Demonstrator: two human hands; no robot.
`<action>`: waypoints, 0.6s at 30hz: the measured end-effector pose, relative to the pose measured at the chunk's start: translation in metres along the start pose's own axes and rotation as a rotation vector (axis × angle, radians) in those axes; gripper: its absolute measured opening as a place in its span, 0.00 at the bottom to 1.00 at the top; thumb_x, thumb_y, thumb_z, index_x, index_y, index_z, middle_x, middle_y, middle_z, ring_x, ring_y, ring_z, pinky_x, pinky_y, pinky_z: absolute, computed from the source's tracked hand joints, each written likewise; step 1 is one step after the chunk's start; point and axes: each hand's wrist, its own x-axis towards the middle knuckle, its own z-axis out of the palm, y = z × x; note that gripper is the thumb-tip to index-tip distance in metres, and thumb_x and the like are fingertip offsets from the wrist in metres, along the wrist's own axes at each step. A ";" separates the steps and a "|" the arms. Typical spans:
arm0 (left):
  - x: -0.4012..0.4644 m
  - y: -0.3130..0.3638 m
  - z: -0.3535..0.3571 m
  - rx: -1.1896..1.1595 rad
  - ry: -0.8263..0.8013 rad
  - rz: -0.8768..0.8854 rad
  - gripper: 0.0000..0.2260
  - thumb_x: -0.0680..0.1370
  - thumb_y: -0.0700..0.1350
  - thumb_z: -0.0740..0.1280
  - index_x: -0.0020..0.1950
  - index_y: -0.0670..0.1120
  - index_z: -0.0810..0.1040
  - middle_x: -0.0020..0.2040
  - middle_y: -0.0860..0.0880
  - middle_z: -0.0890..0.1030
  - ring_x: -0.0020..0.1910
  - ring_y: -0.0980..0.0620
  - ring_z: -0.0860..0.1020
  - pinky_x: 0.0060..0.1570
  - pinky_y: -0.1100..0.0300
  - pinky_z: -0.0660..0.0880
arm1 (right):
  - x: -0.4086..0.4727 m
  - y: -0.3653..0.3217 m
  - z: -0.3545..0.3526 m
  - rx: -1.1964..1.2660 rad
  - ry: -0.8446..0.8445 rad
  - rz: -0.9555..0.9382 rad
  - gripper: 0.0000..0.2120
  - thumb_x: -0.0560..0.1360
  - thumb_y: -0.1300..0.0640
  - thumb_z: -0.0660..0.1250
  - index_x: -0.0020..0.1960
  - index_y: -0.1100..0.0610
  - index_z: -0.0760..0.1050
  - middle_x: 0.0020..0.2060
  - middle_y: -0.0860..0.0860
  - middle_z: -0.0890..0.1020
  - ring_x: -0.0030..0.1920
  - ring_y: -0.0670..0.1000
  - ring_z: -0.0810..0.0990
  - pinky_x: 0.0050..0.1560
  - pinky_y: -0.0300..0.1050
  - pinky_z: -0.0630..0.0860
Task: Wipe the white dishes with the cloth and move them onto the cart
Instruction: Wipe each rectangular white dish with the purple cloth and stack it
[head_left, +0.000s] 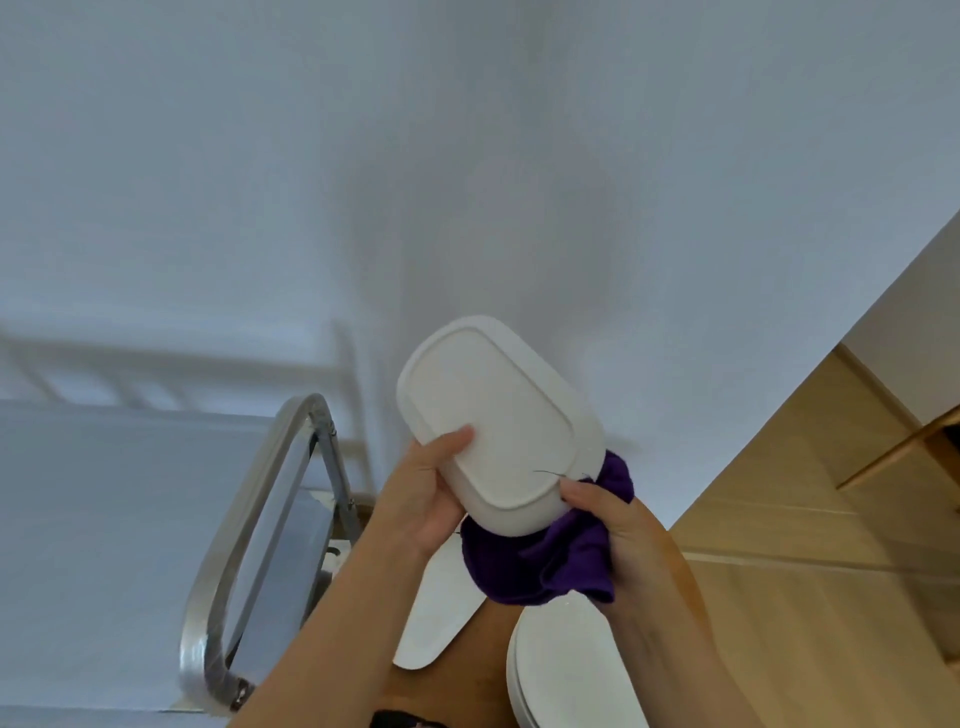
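Note:
A white rounded-rectangular dish (493, 415) is held up in front of the wall with its underside facing me. My left hand (426, 493) grips its left lower edge, thumb on the base. My right hand (618, 525) holds a purple cloth (550, 561) bunched against the dish's lower right rim. Below the hands lie a flat white oval plate (436, 618) and a stack of white dishes (561, 670) on a brown surface. The cart (104, 545) with its grey top and metal handle (249, 519) stands at the left.
A white wall fills the upper view. A light wooden floor (805, 519) and wooden furniture (914, 447) lie at the right. A white rail (343, 374) runs behind the cart.

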 end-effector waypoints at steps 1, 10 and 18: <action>0.001 0.001 0.001 0.013 0.051 0.063 0.25 0.66 0.35 0.71 0.63 0.43 0.74 0.55 0.42 0.83 0.52 0.43 0.82 0.45 0.50 0.80 | 0.001 0.004 -0.002 -0.022 0.018 0.034 0.15 0.62 0.65 0.74 0.47 0.52 0.84 0.49 0.55 0.85 0.46 0.55 0.85 0.39 0.46 0.80; -0.009 0.051 -0.011 0.957 -0.156 -0.082 0.21 0.71 0.28 0.68 0.60 0.44 0.75 0.51 0.43 0.84 0.49 0.43 0.83 0.44 0.50 0.81 | 0.011 -0.037 -0.007 -0.691 0.159 -0.309 0.18 0.66 0.63 0.70 0.50 0.45 0.77 0.37 0.49 0.82 0.34 0.54 0.82 0.33 0.44 0.77; -0.009 0.042 0.012 1.222 -0.477 -0.281 0.20 0.69 0.27 0.70 0.53 0.48 0.77 0.44 0.53 0.85 0.45 0.53 0.83 0.42 0.61 0.79 | 0.033 -0.054 0.056 -1.677 -0.654 -0.241 0.30 0.68 0.57 0.71 0.66 0.44 0.65 0.54 0.42 0.74 0.53 0.45 0.74 0.54 0.43 0.75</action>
